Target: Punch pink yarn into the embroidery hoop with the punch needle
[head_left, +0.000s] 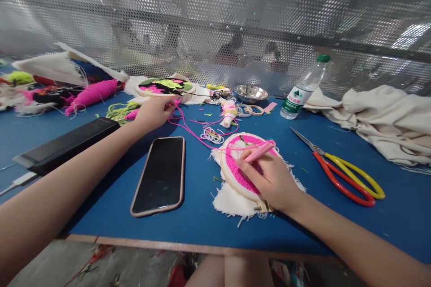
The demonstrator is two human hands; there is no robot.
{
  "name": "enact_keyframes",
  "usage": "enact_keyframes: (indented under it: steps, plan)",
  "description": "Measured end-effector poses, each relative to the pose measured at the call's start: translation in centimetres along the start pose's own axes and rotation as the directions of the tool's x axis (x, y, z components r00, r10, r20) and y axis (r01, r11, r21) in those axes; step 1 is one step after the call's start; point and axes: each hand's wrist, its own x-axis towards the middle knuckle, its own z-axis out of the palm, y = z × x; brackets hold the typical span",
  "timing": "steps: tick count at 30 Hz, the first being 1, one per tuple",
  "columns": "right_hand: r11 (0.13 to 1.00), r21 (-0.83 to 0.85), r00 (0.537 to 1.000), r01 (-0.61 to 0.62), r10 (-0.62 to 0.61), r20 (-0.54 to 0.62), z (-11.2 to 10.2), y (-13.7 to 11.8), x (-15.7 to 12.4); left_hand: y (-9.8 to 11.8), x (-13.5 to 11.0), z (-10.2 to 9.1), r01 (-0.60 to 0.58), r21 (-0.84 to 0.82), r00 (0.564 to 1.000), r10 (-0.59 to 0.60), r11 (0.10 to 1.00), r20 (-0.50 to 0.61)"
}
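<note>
My right hand (274,178) is closed round a pink punch needle pen (260,151), held slanted over a round embroidery hoop (232,182). Bright pink loops fill much of the hoop's cloth around a pale patch, and frayed white fabric (232,202) sticks out past the ring. Pink yarn (191,131) runs from the pen across the table to my left hand (155,111), whose fingers pinch it near a second hoop. That hoop (166,86) carries a black, pink and yellow-green pattern. Part of the near hoop is hidden under my right hand.
A phone (160,175) lies between my arms, with a black power bank (69,143) to the left. Red-and-yellow scissors (340,170), a water bottle (305,89) and crumpled cream cloth (377,116) are at right. Behind stand a metal bowl (251,94) and a perforated metal screen (202,22).
</note>
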Motion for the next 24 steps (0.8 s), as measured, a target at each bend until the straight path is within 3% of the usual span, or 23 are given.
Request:
enact_keyframes:
  steps: [3, 6, 9, 11, 14, 17, 21, 24]
  plan:
    - [1.0, -0.005, 1.0, 0.002, -0.002, -0.012, 0.0, 0.2, 0.0, 1.8, -0.6, 0.4, -0.17, 0.019, 0.984, 0.169, 0.985, 0.051]
    - [1.0, -0.005, 1.0, -0.005, 0.005, -0.021, 0.1, 0.2, 0.0, 3.8, -1.2, 1.0, -0.322, -0.029, 0.94, 0.323, 0.946, 0.11]
    - [1.0, 0.0, 1.0, -0.009, 0.009, -0.023, 0.1, 0.2, -0.1, 5.0, -1.7, 1.0, -0.404, -0.093, 0.907, 0.412, 0.91, 0.093]
    - [1.0, 0.01, 1.0, -0.011, 0.011, -0.013, 0.1, 0.1, 0.0, 5.2, -1.9, 0.6, -0.348, -0.103, 0.936, 0.352, 0.932, 0.02]
    - [1.0, 0.022, 1.0, -0.019, 0.019, -0.003, 0.1, 0.0, 0.0, 4.4, -1.8, -0.1, -0.152, -0.122, 0.986, 0.143, 0.981, -0.08]
    - [1.0, 0.024, 1.0, -0.02, 0.02, 0.004, 0.1, 0.1, 0.1, 2.8, -1.1, -0.3, 0.016, -0.214, 0.999, -0.025, 0.977, -0.04]
    - [0.999, 0.028, 1.0, -0.018, 0.018, -0.015, 0.1, 0.2, 0.0, 1.3, 0.1, 0.0, 0.098, -0.387, 0.993, -0.063, 0.917, 0.103]
    - [0.999, 0.031, 1.0, -0.018, 0.018, -0.001, 0.1, 0.1, -0.1, 1.4, 0.3, -0.1, 0.084, -0.436, 0.996, -0.059, 0.896, 0.07]
